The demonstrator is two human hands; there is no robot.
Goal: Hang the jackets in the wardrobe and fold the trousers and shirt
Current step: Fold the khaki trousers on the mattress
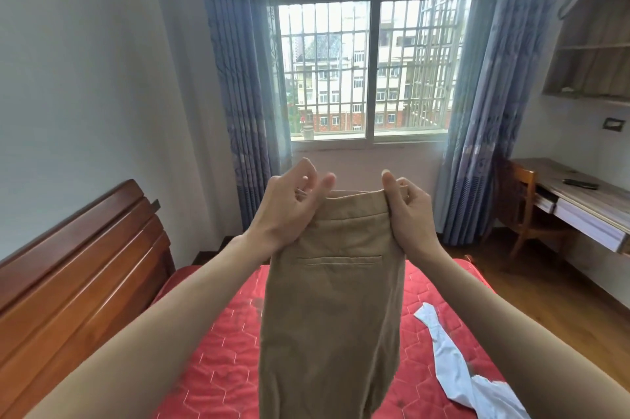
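Observation:
Tan trousers [334, 299] hang in the air in front of me, waistband up, a back pocket facing me, legs dropping out of view at the bottom. My left hand [289, 210] pinches the left end of the waistband with curled fingers. My right hand [407, 214] grips the right end, thumb raised along the band. A pale blue shirt [453, 360] lies crumpled on the red quilted bed [218, 357], at the lower right below the trousers.
A wooden headboard [78, 268] runs along the left of the bed. Straight ahead is a barred window [368, 71] between blue curtains. At the right stand a wooden chair [521, 210], a desk [579, 204] with an open drawer, and wall shelves [593, 53].

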